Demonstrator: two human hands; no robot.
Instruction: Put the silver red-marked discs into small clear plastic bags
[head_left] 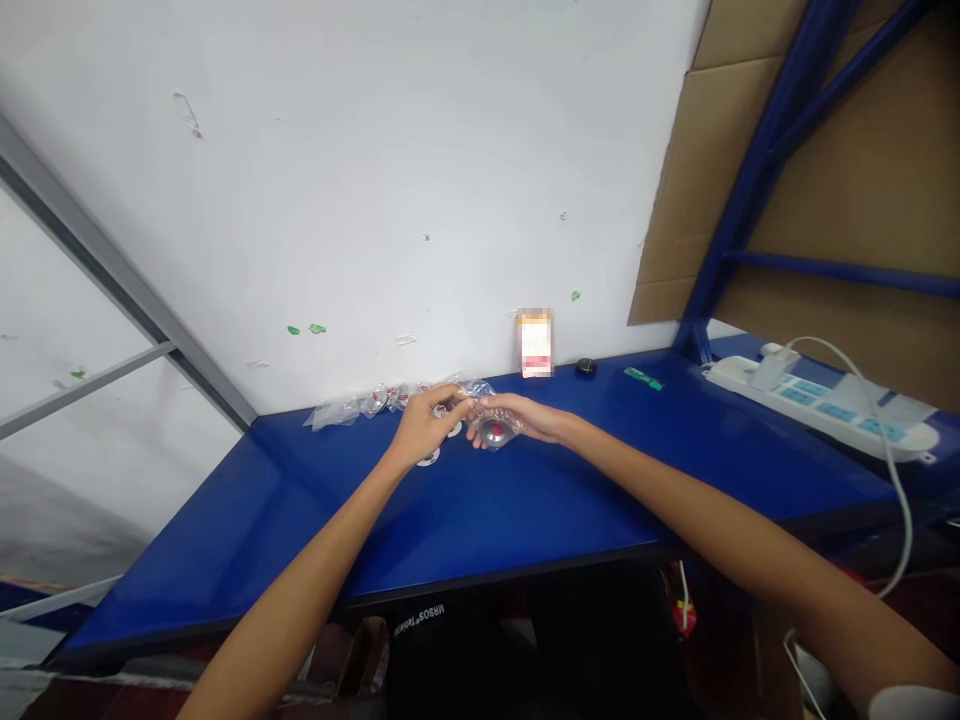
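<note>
Over the blue table, a small clear plastic bag sits between my hands. Inside it is a round, shiny silver piece with a red centre. My right hand is closed around the bag, its fingertips showing beneath. From the other side, my left hand has thumb and fingers closed at the bag's edge. Below my left hand lies a round white disc with a dark centre, partly covered by the hand. More clear bags with round silver and red pieces lie behind, along the wall.
A small card or box, its print blurred, leans on the white wall. Right of it lie a black round object and a green item. A white power strip with a plugged-in cable is at the right, beside a blue metal frame.
</note>
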